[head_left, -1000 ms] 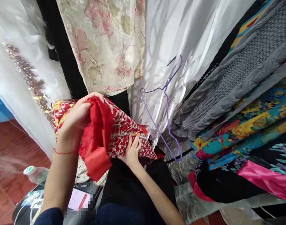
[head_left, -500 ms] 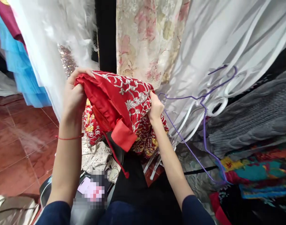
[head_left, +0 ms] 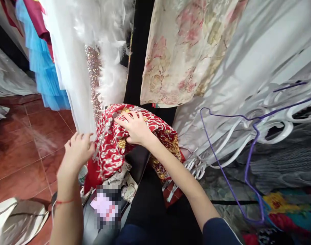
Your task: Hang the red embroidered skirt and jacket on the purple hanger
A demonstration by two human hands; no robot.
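Observation:
A red garment (head_left: pixel 108 146) with silver and gold embroidery lies draped over my lap and the dark seat, its gold-trimmed part (head_left: pixel 170 144) hanging to the right. My right hand (head_left: pixel 137 129) rests on top of it with the fingers spread over the embroidery. At the garment's left edge is my left hand (head_left: pixel 77 151), fingers loosely bent and apart, with nothing seen in them. A red string circles my left wrist. The garment's plain red lining shows at its lower left corner.
A purple hanger (head_left: pixel 249 163) hangs at the right against a white scrollwork rack (head_left: pixel 232 149). Floral cloth (head_left: pixel 176 61), white feathered clothing (head_left: pixel 112 68) and a blue ruffled skirt (head_left: pixel 45 75) hang ahead. A partly blurred phone (head_left: pixel 104 206) lies below the garment; a pale bag (head_left: pixel 17 219) stands lower left.
Both hands have let go of the garment's raised edges. The garment has come down and lies spread, embroidered side up. My right hand has moved left onto it; my left hand has dropped lower.

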